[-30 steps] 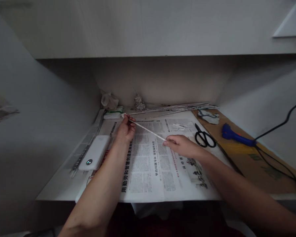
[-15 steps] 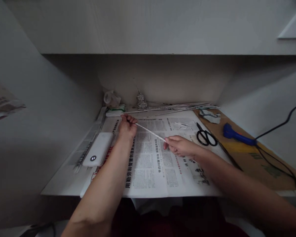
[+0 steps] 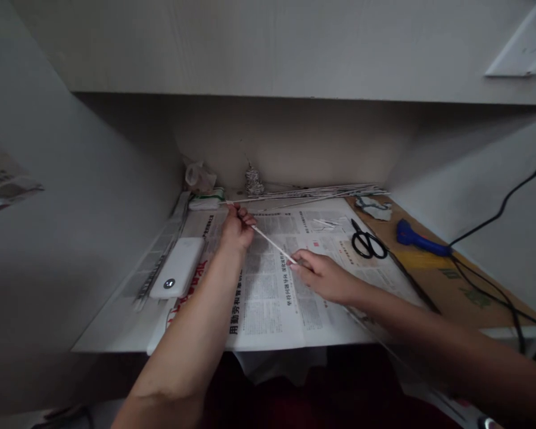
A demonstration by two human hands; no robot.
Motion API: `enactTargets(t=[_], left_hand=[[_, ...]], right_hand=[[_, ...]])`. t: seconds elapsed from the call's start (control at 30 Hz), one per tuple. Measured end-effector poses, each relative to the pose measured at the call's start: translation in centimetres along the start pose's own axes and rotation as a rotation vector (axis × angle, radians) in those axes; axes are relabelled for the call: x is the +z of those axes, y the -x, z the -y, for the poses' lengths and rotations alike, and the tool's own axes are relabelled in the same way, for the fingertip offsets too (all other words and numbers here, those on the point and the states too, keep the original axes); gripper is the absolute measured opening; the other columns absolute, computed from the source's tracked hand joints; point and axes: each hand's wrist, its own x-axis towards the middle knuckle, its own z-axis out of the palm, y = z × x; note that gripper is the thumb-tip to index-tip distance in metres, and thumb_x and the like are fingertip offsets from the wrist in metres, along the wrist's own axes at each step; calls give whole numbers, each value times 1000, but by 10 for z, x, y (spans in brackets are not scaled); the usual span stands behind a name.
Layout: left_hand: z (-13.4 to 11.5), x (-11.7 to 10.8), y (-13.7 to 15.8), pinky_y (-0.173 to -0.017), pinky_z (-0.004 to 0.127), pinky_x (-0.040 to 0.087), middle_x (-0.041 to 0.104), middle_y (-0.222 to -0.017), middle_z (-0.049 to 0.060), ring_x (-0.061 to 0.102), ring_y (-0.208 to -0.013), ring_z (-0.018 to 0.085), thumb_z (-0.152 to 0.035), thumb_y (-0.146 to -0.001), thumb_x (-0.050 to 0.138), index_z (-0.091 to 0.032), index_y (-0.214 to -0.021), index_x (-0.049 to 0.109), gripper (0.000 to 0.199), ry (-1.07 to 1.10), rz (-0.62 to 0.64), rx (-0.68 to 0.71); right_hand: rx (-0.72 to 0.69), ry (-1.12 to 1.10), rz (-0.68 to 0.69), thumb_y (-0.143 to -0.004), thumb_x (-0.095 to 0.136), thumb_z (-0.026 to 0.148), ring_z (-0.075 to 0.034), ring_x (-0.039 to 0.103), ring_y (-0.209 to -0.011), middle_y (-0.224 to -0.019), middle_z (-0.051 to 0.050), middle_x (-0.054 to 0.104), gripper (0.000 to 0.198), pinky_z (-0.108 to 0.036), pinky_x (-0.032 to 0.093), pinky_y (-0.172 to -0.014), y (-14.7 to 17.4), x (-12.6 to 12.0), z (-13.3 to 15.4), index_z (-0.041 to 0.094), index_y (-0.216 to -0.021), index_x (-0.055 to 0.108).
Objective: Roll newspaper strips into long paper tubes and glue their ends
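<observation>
A thin white paper stick (image 3: 272,243) slants above the newspaper (image 3: 263,304), pinched at its far-left stretch by the left hand (image 3: 238,229) and nearer, to the right, by the right hand (image 3: 319,275). Compared with a second ago, less stick shows between the hands, and a thin pale length (perhaps the same stick) now shows beneath the right forearm, crossing the near edge of the table (image 3: 102,333). Newspaper spreads from the hands to that edge. A white power bank (image 3: 178,268) bounds the left, black scissors (image 3: 366,237) the right.
</observation>
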Motion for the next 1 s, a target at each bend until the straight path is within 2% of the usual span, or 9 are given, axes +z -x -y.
enactTargets(t=[0.07, 0.13, 0.27, 0.33, 0.43, 0.63, 0.77, 0.9, 1.0], left_hand=[[3, 1, 1, -34, 14, 20, 30, -47, -7, 27, -34, 4, -39, -93, 34, -18, -68, 40, 33, -5, -6, -18], [5, 1, 2, -33, 14, 17, 29, -46, -7, 25, -33, 4, -37, -94, 35, -18, -68, 39, 33, -4, 3, -24], [1, 1, 1, -31, 14, 14, 26, -46, -7, 25, -33, 5, -35, -95, 32, -18, -67, 38, 33, 31, 44, -63], [0, 1, 1, -31, 14, 14, 25, -46, -7, 25, -33, 5, -34, -95, 30, -18, -67, 37, 34, 55, 68, -88], [2, -1, 1, -31, 14, 15, 25, -47, -7, 26, -33, 4, -33, -96, 29, -17, -67, 37, 34, 69, 87, -95], [16, -2, 3, -32, 14, 16, 28, -48, -6, 27, -35, 4, -34, -95, 30, -17, -71, 42, 32, 16, 69, -83], [24, 0, 7, -33, 14, 19, 31, -50, -6, 29, -36, 4, -34, -95, 31, -16, -72, 44, 31, 3, 88, -129], [29, 0, 10, -33, 15, 19, 31, -51, -5, 29, -36, 5, -33, -95, 31, -16, -72, 44, 31, -17, 118, -159], [27, -1, 10, -32, 15, 17, 28, -49, -6, 28, -35, 5, -31, -95, 31, -16, -70, 43, 31, -16, 143, -180]], right_hand=[[-127, 162, -126, -87, 47, 43, -13, 46, -58, -68, -2, 53, 24, -26, 33, -53, -5, 8, 1, 21, -93, 54], [-116, 121, -111, -88, 45, 43, -13, 46, -58, -66, -2, 52, 24, -26, 33, -53, -10, 17, 1, 20, -87, 52], [162, -523, 211, -92, 30, 50, -8, 31, -37, -50, 6, 36, 32, -22, 27, -38, -14, 27, -4, 21, -87, 44], [222, -822, 370, -92, 29, 51, -8, 24, -34, -47, 9, 27, 31, -21, 23, -34, -14, 27, -9, 23, -88, 41], [241, -948, 482, -92, 31, 49, -8, 27, -33, -46, 8, 28, 30, -20, 25, -32, -15, 23, -14, 22, -90, 44], [65, -537, 81, -88, 41, 55, -8, 46, -42, -58, 4, 50, 38, -20, 37, -37, -25, 31, -8, 21, -102, 50], [59, -333, 27, -87, 44, 52, -7, 46, -39, -58, 4, 53, 33, -17, 34, -34, -38, 37, -4, 21, -93, 52], [89, -414, -24, -90, 39, 49, -6, 40, -33, -50, 5, 47, 34, -17, 28, -30, -52, 38, -3, 19, -84, 52], [140, -733, 92, -91, 36, 49, -6, 36, -32, -48, 7, 42, 33, -18, 24, -30, -52, 37, -3, 19, -84, 49]])
